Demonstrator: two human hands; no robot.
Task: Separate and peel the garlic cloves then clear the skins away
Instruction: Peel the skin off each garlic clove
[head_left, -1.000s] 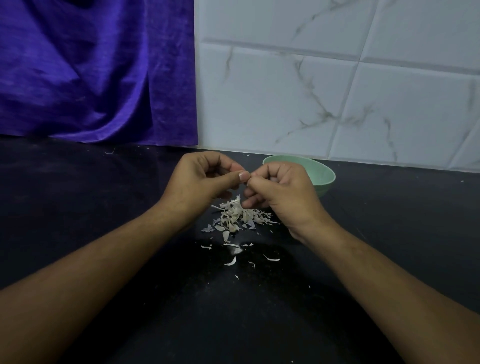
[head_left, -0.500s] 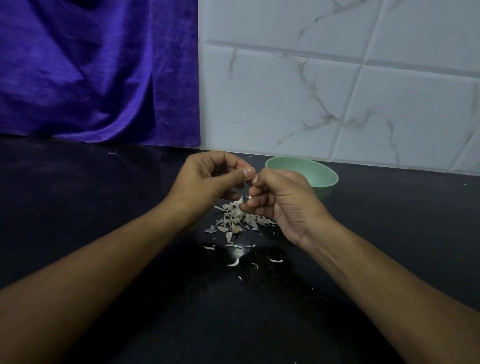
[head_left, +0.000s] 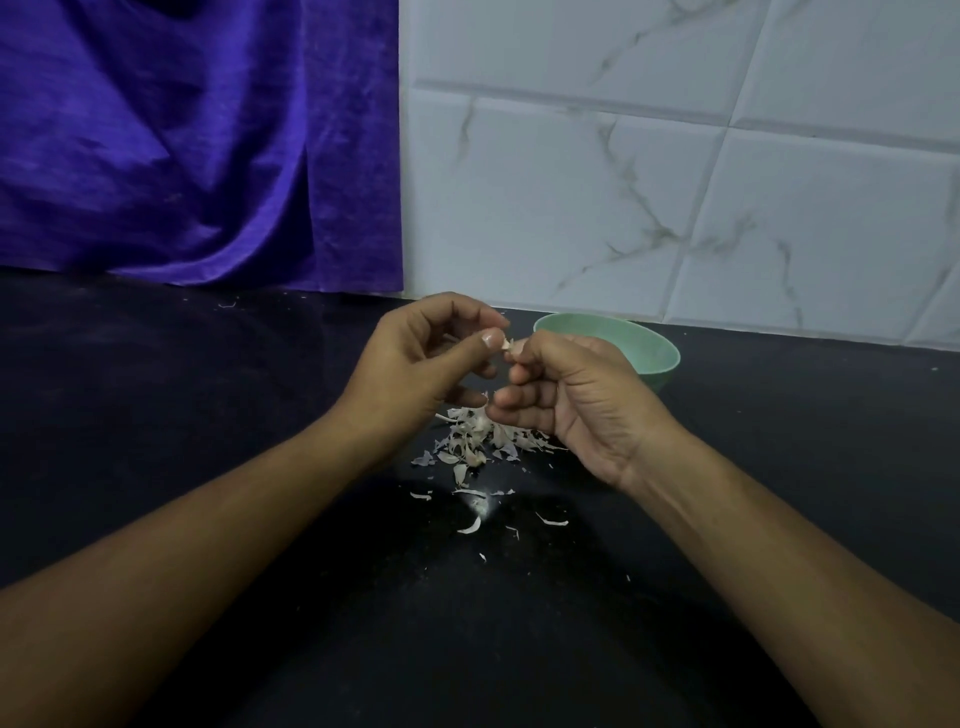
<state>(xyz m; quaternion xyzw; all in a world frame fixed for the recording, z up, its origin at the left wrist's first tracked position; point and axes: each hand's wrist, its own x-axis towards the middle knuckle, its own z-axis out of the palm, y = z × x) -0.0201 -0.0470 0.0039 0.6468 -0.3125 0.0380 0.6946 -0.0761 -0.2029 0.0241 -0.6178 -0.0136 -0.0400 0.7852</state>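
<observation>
The garlic clove shows only as a small pale bit, up in the air over the desk, right between the two hands. Most of it is hidden inside the right hand, whose fingers are curled round it. The bit that pokes out points left, toward the left hand. That hand is right beside it, and its thumb and first finger pinch the pale tip, which may be loose skin. I cannot tell which way the clove's long side runs, because it is too small and too covered.

I think the next pull goes sideways: the left hand tugs away to the left while the right hand holds tight. Both wrists are lifted off the desk. Just under the hands, the pile of skins lies on the dark desk. A green bowl stands just behind the right hand.
</observation>
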